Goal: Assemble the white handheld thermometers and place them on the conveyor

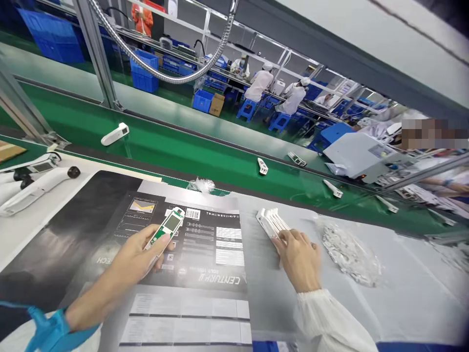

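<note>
My left hand (141, 252) is closed around a white handheld device half with a green circuit board (169, 227) and a small grey screen, tilted up to the right above the printed sheet. A blue strap is on that wrist. Over on the grey mat, my right hand (298, 254) has its fingers closed on the near end of a row of white plastic shells (271, 221), which lie side by side. How many of them it grips is hidden under the fingers. A clear bag of small white parts (348, 252) lies to the right of that hand.
Beyond the work surface runs a green conveyor belt (183, 154) carrying several white devices, one a white thermometer-like unit (115, 134). More white devices (36, 190) lie at the left. A metal frame post (95, 54) and a hanging flexible metal hose (176, 78) stand ahead. Co-workers sit across.
</note>
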Tool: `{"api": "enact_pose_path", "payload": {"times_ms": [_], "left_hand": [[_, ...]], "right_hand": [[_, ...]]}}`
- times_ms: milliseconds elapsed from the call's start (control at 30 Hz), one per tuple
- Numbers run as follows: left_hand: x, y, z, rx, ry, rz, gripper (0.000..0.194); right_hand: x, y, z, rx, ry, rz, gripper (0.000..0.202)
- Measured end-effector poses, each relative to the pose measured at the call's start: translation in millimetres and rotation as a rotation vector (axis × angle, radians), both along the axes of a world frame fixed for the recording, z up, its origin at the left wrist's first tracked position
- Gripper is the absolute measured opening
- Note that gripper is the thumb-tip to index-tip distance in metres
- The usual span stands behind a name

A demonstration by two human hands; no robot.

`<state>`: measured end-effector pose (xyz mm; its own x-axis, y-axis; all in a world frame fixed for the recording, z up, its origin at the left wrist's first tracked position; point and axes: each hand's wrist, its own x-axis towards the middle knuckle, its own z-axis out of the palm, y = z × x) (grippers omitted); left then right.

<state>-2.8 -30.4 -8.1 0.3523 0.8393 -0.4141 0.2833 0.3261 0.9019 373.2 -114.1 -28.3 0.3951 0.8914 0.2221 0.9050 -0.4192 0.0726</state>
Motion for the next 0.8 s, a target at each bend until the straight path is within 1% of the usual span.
{"api": "enact_pose_path", "payload": {"times_ms": [33, 100, 167, 200, 233, 267, 300, 333, 367, 400, 500, 533, 567, 633, 700, 733, 767, 800], "left_hand": [[6.4, -2.4, 1.9, 0.012, -0.030, -0.005, 0.041], [20.2, -7.0, 4.9, 0.075, -0.101, -0.015, 0.037], [34.1, -10.0, 6.9, 0.140, -0.165, -0.021, 0.037], [40.2, -10.5, 7.5, 0.168, -0.183, -0.018, 0.039], [45.1, -10.5, 7.6, 0.197, -0.187, -0.013, 0.042], [48.4, -9.8, 7.2, 0.225, -0.177, -0.012, 0.045], [49.9, -8.8, 6.1, 0.247, -0.154, -0.015, 0.048], [49.6, -7.5, 4.3, 0.271, -0.125, -0.021, 0.048], [47.7, -6.1, 1.8, 0.302, -0.093, -0.029, 0.048], [44.9, -4.8, -1.2, 0.343, -0.058, -0.044, 0.046], [38.5, -1.6, -11.4, 0.549, 0.056, -0.125, 0.038], [39.6, -0.7, -14.9, 0.633, 0.084, -0.177, 0.036], [43.0, 0.2, -18.5, 0.710, 0.102, -0.244, 0.035], [55.5, 1.8, -25.8, 0.835, 0.107, -0.417, 0.031], [71.5, 2.6, -33.6, 0.908, 0.110, -0.598, 0.026], [78.8, 2.6, -37.4, 0.927, 0.119, -0.666, 0.025], [84.7, 2.4, -41.0, 0.938, 0.131, -0.708, 0.024], [88.9, 2.1, -44.3, 0.940, 0.140, -0.717, 0.024]], "right_hand": [[-8.0, -2.6, 7.5, 0.031, 0.089, 0.029, 0.029], [-31.4, -4.2, 24.4, 0.032, 0.387, 0.114, 0.034], [-61.0, -0.7, 36.5, -0.092, 0.760, 0.234, 0.041], [-75.9, 2.6, 38.8, -0.174, 0.908, 0.310, 0.042], [-89.5, 6.5, 38.3, -0.245, 0.997, 0.392, 0.041], [-100.7, 10.3, 35.1, -0.288, 1.026, 0.464, 0.038], [-108.7, 13.3, 29.8, -0.290, 0.999, 0.508, 0.036], [-113.1, 14.8, 23.1, -0.253, 0.942, 0.520, 0.033], [-114.0, 14.2, 15.6, -0.195, 0.879, 0.504, 0.032], [-112.0, 11.4, 7.9, -0.139, 0.835, 0.468, 0.035], [-97.9, -6.7, -12.4, -0.024, 0.835, 0.361, 0.069], [-93.9, -13.7, -17.9, -0.003, 0.864, 0.333, 0.075], [-91.3, -20.0, -22.8, 0.018, 0.896, 0.304, 0.075], [-90.9, -29.1, -30.6, 0.073, 0.968, 0.243, 0.070], [-94.8, -33.4, -36.3, 0.135, 1.047, 0.199, 0.064], [-97.2, -34.3, -38.4, 0.164, 1.083, 0.177, 0.063], [-99.2, -34.8, -40.2, 0.191, 1.112, 0.153, 0.062], [-100.8, -35.0, -41.8, 0.214, 1.130, 0.132, 0.061]]}}
